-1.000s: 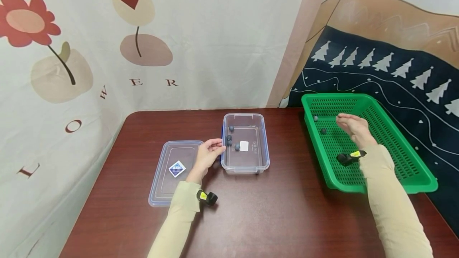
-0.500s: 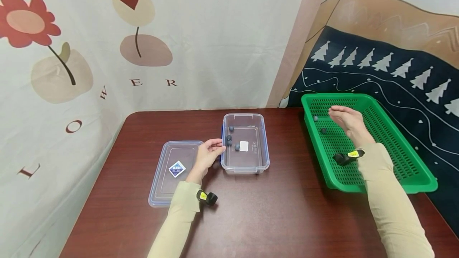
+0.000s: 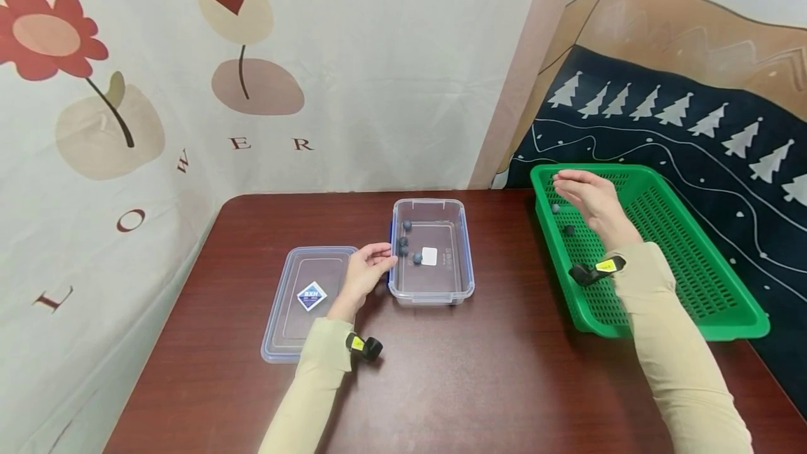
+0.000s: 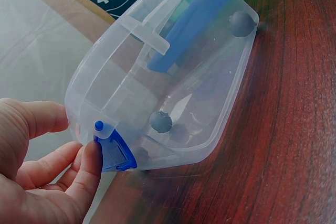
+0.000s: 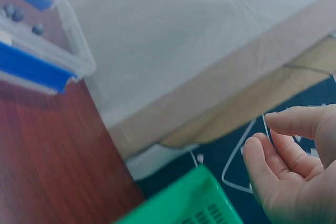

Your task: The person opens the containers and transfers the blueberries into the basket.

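Note:
My left hand (image 3: 363, 275) is at the left side of a clear plastic container (image 3: 450, 286). In the left wrist view, the thumb and fingertips grip its edge by a blue latch (image 4: 116, 153). Several blueberries (image 3: 417, 258) lie inside, mostly along its left part. Over the far left part of a green basket (image 3: 744, 324) hovers my right hand (image 3: 595, 209), its fingers loosely bent. The right wrist view shows a gap between thumb and fingertips, with nothing seen in it. Two blueberries (image 3: 569, 230) lie in the basket below that hand.
A clear lid (image 3: 286, 328) with a blue and white diamond sticker lies left of the container, partly behind the left hand. All stand on a dark red-brown table (image 3: 479, 384). A printed cloth (image 3: 391, 76) hangs behind the table.
My right hand has moved left and farther back over the basket, and higher in the view. The left hand, container and berries have stayed in place.

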`<state>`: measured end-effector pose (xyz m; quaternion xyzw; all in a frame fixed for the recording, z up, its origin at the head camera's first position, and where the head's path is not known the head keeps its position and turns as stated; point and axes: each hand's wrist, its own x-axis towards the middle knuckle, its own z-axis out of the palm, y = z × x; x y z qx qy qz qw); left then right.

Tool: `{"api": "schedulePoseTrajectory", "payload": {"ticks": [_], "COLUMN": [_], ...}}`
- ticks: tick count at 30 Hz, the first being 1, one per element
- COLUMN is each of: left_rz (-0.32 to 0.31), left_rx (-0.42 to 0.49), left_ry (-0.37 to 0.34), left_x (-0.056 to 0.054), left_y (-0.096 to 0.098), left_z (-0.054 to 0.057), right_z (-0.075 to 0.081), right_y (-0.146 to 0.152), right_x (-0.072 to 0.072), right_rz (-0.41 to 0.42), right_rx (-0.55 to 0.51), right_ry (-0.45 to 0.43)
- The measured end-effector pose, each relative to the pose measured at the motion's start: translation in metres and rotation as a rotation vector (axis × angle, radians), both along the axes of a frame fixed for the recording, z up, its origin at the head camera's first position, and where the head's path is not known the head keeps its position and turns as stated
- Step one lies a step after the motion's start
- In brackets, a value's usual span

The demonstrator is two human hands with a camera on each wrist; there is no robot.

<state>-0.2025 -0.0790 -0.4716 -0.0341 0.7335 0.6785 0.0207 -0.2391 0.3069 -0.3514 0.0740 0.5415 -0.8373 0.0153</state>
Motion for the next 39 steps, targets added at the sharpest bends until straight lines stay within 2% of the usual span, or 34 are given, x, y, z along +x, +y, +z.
{"api": "schedulePoseTrajectory", "payload": {"ticks": [10,17,28,39], "left_rz": [-0.002,-0.004,-0.008,-0.012], "left_rx": [0.001,-0.005,-0.011,-0.02], "left_ry": [0.008,0.007,0.007,0.007], "left_x": [-0.001,-0.001,0.0,0.0], "left_y": [-0.001,-0.001,-0.001,0.0], "left_z": [0.0,0.002,0.003,0.001], "right_z": [0.004,0.001,-0.014,-0.036], "right_y": [-0.035,-0.062,-0.103,-0.144], "right_x": [-0.007,-0.01,-0.012,-0.008], "right_rz": [0.034,0.099,0.179,0.241], "right_rx": [0.069,0.129,0.269,0.376], "right_ry": [0.013,0.009,0.027,-0.018]}}
